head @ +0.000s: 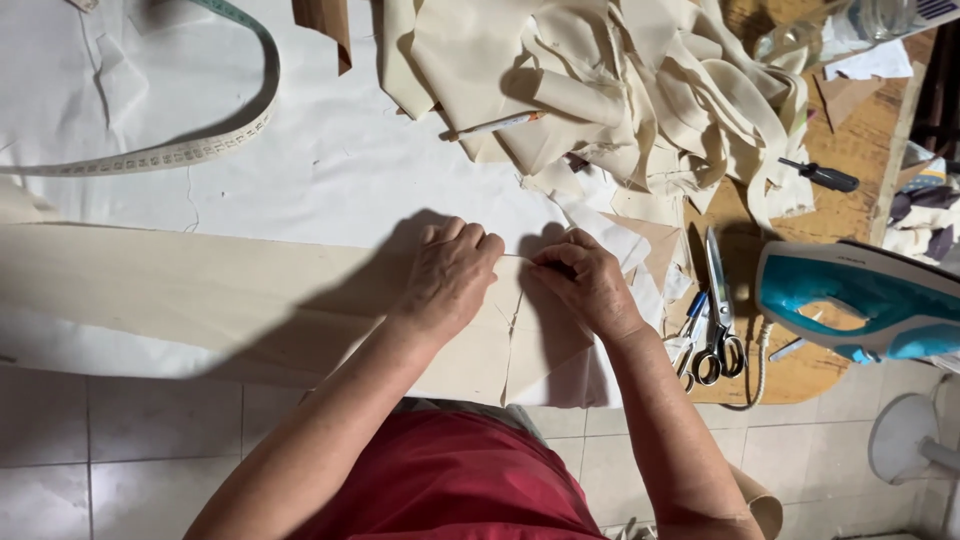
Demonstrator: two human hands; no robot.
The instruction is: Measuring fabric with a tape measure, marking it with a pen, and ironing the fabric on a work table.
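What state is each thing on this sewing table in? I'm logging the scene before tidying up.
Left hand: flat, pressing the cream fabric strip.
Right hand: fingers bent, pinching the strip's end.
Cream fabric strip: laid flat, end creased.
Scissors: closed, lying flat.
Iron: lying at the table edge, cord attached.
Tape measure: unrolled, curved.
Fabric scraps: piled loosely.
Screwdriver: lying flat.
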